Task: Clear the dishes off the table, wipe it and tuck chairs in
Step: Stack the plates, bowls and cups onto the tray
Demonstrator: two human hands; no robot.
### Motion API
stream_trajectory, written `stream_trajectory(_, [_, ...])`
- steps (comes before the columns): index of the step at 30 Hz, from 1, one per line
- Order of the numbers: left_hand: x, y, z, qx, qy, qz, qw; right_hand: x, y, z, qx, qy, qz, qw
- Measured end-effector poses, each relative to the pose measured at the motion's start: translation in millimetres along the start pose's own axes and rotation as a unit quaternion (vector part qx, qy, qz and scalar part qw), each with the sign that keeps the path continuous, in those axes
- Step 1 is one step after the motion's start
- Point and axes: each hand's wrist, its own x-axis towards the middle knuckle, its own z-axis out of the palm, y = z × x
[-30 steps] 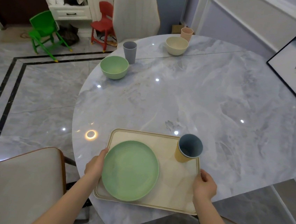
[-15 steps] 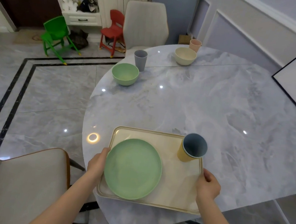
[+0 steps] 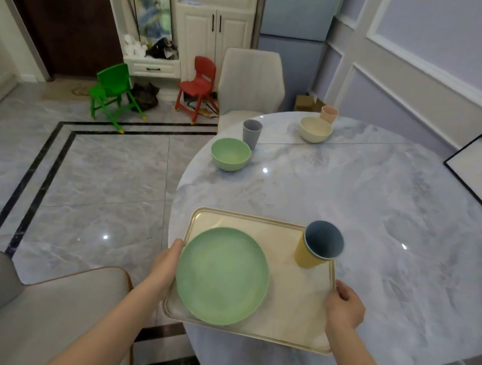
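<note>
I lifted the tray (image 3: 286, 303) a little off the table (image 3: 378, 226) and pulled it left, so its left edge hung past the rim.

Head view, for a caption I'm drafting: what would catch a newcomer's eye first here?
The cream tray held at both sides, left hand and right hand, at the near edge of the marble table. On it lie a big green plate at left and stacked cups at the far right corner. Beyond, a green bowl sits near the table's left edge.
</note>
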Motion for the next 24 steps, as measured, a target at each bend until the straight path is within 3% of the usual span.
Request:
stream_trajectory(14, [32.9, 48.9, 18.3, 0.08, 0.032, 0.012, 0.996, 32.0, -11.9, 28.7, 0.007, -0.012, 0.029, 0.999])
stream_trajectory(24, [68.1, 83.5, 60.1, 0.114, -0.008, 0.006, 0.993, 72.9, -32.2, 36.9, 0.015, 0.017, 0.042, 0.999])
